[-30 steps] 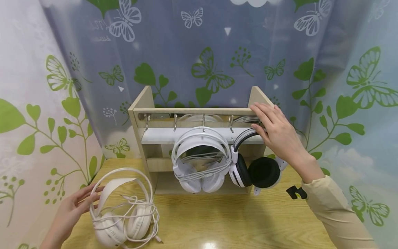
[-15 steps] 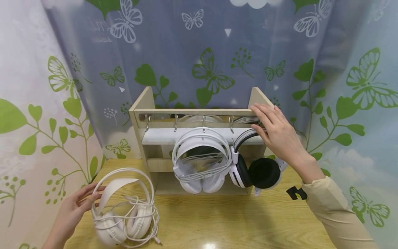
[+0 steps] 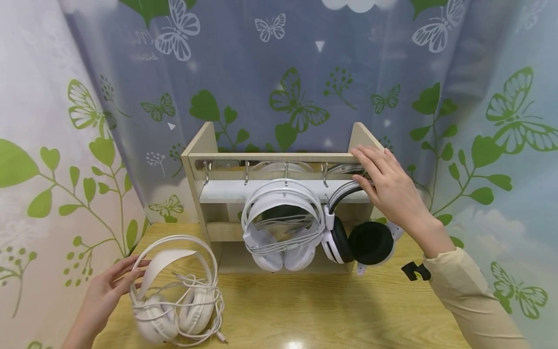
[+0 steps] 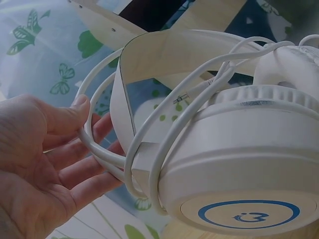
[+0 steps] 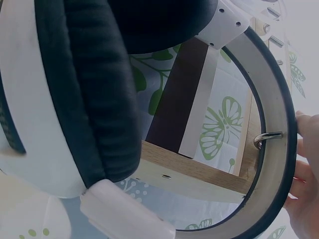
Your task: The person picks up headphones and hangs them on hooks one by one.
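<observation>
My left hand [image 3: 106, 293] holds a pair of white headphones [image 3: 198, 310] by the thin double headband at its left side. In the left wrist view the thumb [image 4: 79, 109] lies on the headband tubes and the fingers pass behind them. White cable is wound loosely around these headphones, low over the table. My right hand [image 3: 390, 186] rests on the top right corner of a wooden rack [image 3: 279, 156], fingers extended. Right below it, black-and-white headphones [image 3: 337, 242] hang by their headband [image 5: 281, 114] from a hook. In the right wrist view the fingertips lie beside that headband.
White headphones [image 3: 283, 194] with a bundled cable hang from the rack's middle hook. Bare hooks [image 3: 207, 172] stand to their left. The rack is on a wood-grain table [image 3: 270, 310], with patterned curtains [image 3: 270, 72] behind and at both sides.
My left hand and the white headphones have shifted very slightly to the right. My right hand stays on the rack's corner, and the hanging headphones keep their places.
</observation>
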`<action>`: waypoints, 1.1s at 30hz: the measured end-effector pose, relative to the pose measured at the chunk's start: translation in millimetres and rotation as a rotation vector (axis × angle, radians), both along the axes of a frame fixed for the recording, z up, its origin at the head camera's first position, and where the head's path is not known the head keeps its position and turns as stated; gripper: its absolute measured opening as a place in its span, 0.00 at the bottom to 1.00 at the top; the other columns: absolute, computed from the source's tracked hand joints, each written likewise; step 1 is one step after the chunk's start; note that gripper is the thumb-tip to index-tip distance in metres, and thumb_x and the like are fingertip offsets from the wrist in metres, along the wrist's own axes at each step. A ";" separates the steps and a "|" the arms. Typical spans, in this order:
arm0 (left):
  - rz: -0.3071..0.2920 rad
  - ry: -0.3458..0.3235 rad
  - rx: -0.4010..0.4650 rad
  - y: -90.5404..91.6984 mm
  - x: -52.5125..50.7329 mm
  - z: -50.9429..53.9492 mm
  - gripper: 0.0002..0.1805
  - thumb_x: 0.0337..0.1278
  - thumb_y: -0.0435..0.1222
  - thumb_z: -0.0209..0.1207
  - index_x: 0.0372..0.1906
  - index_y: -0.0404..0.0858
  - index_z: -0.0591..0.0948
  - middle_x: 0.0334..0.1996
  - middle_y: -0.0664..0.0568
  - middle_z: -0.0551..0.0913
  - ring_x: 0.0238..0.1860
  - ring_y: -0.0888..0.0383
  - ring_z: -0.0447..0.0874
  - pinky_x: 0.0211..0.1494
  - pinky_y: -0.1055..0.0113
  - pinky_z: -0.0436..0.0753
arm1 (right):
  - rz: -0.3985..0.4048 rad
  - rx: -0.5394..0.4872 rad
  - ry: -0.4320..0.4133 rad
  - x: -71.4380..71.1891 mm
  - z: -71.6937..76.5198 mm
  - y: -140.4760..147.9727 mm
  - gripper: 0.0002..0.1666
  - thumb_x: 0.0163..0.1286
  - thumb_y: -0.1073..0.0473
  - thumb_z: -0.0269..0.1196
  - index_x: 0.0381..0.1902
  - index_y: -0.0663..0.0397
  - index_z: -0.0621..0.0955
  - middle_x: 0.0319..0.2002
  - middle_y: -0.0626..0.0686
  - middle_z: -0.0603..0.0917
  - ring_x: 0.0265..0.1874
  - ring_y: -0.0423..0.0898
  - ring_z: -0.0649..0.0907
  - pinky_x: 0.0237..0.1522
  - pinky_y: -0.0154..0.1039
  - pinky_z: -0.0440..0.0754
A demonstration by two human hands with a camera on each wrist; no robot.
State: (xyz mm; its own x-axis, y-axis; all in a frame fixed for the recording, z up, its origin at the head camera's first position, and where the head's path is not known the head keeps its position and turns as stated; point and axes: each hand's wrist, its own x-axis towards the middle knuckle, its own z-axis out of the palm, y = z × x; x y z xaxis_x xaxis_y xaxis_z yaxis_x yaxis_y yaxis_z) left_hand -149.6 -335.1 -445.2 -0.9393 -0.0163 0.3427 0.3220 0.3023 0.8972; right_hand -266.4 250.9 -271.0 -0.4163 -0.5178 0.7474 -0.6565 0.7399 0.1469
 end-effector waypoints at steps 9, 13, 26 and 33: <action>0.001 -0.003 -0.037 6.3 -1.8 6.2 0.21 0.75 0.31 0.54 0.66 0.26 0.72 0.49 0.72 0.85 0.46 0.72 0.86 0.41 0.71 0.88 | 0.005 -0.003 -0.002 0.2 -0.7 -0.1 0.32 0.80 0.49 0.55 0.75 0.58 0.68 0.69 0.62 0.72 0.69 0.62 0.71 0.79 0.55 0.54; -0.005 0.006 -0.048 8.8 -2.9 9.0 0.22 0.75 0.30 0.54 0.67 0.25 0.71 0.50 0.71 0.86 0.47 0.72 0.85 0.42 0.72 0.87 | 0.004 -0.003 -0.002 0.3 -1.2 0.0 0.32 0.80 0.49 0.55 0.75 0.58 0.68 0.69 0.62 0.73 0.69 0.62 0.71 0.79 0.55 0.54; -0.054 0.021 0.045 18.6 -9.2 15.5 0.21 0.73 0.27 0.54 0.67 0.25 0.71 0.50 0.66 0.87 0.47 0.70 0.86 0.42 0.72 0.87 | 0.005 -0.004 0.005 0.7 -1.0 0.0 0.33 0.82 0.44 0.49 0.74 0.59 0.68 0.69 0.63 0.73 0.69 0.62 0.71 0.79 0.55 0.55; -0.031 0.041 -0.021 23.8 -13.2 18.5 0.22 0.74 0.28 0.54 0.67 0.23 0.71 0.51 0.66 0.87 0.47 0.71 0.86 0.43 0.72 0.87 | 0.005 -0.004 0.006 0.1 -0.3 0.2 0.35 0.83 0.41 0.45 0.74 0.59 0.68 0.69 0.63 0.73 0.69 0.62 0.71 0.78 0.56 0.55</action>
State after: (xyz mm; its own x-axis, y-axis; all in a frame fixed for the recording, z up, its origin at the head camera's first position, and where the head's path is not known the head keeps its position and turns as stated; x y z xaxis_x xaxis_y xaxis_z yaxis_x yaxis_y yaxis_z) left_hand -162.9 -311.3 -426.7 -0.9244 0.0200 0.3808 0.3678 0.3104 0.8766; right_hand -266.3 251.1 -271.3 -0.4094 -0.5168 0.7519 -0.6595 0.7371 0.1476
